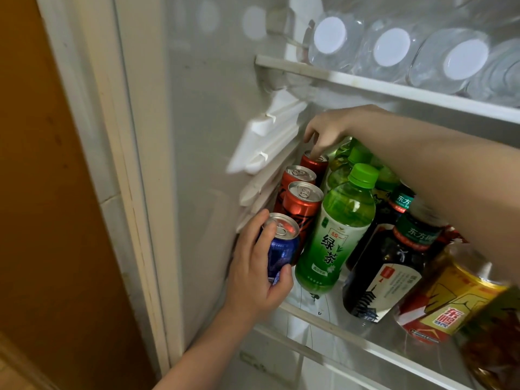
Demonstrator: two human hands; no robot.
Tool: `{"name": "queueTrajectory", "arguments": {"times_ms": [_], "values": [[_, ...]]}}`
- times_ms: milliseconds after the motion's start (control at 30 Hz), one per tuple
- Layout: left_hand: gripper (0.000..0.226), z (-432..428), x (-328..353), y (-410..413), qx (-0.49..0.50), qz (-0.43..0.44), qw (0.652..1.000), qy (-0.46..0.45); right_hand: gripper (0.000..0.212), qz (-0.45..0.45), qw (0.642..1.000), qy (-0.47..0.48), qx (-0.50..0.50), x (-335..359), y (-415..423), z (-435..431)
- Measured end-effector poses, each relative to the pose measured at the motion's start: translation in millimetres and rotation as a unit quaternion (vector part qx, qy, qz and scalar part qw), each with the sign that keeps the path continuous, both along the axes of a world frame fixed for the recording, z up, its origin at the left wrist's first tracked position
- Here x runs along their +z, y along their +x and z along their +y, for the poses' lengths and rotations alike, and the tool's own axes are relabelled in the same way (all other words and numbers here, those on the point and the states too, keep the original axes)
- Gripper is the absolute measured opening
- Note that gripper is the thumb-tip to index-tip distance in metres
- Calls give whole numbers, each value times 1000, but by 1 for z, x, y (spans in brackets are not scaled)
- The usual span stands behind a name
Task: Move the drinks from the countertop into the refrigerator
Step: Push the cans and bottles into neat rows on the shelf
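Note:
My left hand point(254, 273) grips a blue can point(280, 249) at the front left corner of the fridge's glass shelf point(332, 319). Behind it stand three red cans in a row: a near one point(302, 201), a middle one point(298, 175) and a far one point(315, 164). My right hand point(327, 130) reaches deep over the bottles, its fingertips pinching the rim of the far red can. A green tea bottle point(337, 229) stands just right of the cans.
Dark tea bottles point(388, 266) and a yellow-labelled bottle point(461, 299) fill the shelf's right side. Clear bottles with white caps point(391, 49) lie on the upper shelf point(394, 88). White shelf brackets point(267, 142) jut from the fridge's left wall.

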State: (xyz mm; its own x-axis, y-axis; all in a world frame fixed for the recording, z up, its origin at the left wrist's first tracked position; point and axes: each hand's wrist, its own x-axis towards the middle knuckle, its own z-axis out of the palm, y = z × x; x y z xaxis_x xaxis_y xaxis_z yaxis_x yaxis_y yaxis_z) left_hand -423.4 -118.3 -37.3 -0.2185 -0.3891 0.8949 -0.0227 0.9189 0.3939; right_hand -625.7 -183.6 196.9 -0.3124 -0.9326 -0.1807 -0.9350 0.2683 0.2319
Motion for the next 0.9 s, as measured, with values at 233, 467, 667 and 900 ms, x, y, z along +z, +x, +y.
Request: {"name": "queueTrajectory", "arguments": {"times_ms": [233, 467, 667, 900], "values": [[60, 0, 0, 0, -3, -6, 1000, 5, 31, -55, 998, -29, 5, 16, 17, 15], [61, 2, 0, 0, -4, -7, 1000, 12, 51, -49, 997, 51, 16, 6, 43, 26], [61, 0, -2, 0, -8, -5, 1000, 10, 36, -64, 995, 71, 16, 4, 45, 22], [61, 0, -3, 0, -10, -5, 1000, 9, 28, -88, 995, 56, -1, 3, 45, 20]]}}
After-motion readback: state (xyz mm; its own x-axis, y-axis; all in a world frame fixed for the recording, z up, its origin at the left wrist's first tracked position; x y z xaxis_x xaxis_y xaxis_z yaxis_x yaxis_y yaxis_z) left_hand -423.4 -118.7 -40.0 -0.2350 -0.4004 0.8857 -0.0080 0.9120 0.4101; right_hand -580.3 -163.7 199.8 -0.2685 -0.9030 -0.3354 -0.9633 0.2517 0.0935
